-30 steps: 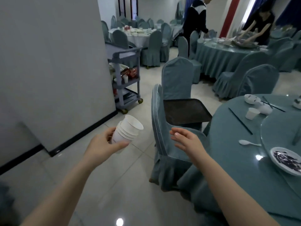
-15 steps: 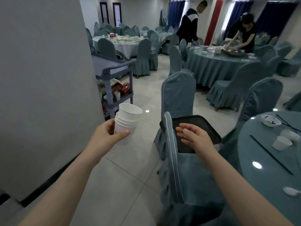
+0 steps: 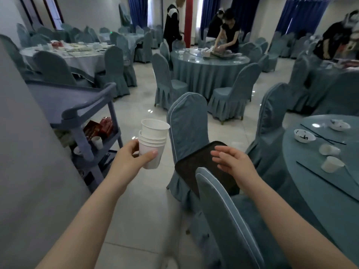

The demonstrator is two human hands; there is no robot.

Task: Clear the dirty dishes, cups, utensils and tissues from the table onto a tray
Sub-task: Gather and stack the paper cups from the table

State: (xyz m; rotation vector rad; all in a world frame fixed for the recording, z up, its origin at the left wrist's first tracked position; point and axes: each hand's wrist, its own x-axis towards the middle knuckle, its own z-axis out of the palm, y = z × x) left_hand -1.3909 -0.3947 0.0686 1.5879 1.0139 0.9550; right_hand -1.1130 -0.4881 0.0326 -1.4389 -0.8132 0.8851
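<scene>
The stack of white cups (image 3: pixel 153 141) sits just left of the frame's centre, nested one inside another, about 4 or 5 rims showing. The left hand (image 3: pixel 132 158) grips the lowest cup, thumb across its front and fingers wrapped behind, so the stack stands nearly upright above the floor tiles. To its right, near the middle of the frame, the dark tray (image 3: pixel 196 162) rests on the seat of a covered chair (image 3: pixel 187 121); what shows of it carries nothing, though a nearer chair back and the right hand hide part of it. The right hand (image 3: pixel 233 162) hovers over the tray's right side with fingers relaxed and slightly spread, holding nothing; whether it touches the tray cannot be told.

As a judgement, the clearing is at an early stage. The cups are gathered but not yet on the tray. At the right edge of the frame the round table (image 3: pixel 303 189) carries plenty: 2 bowls (image 3: pixel 304 135) with dark residue, a tipped cup (image 3: pixel 329 149) and an upright cup (image 3: pixel 331 164), and black chopsticks (image 3: pixel 326 178) lying in 2 places. No tissues can be made out from here.

At the left of the frame stands a grey service cart (image 3: pixel 77 105) with red boxes and small cups on its lower shelf. In the upper half, other people bend over another round table.
</scene>
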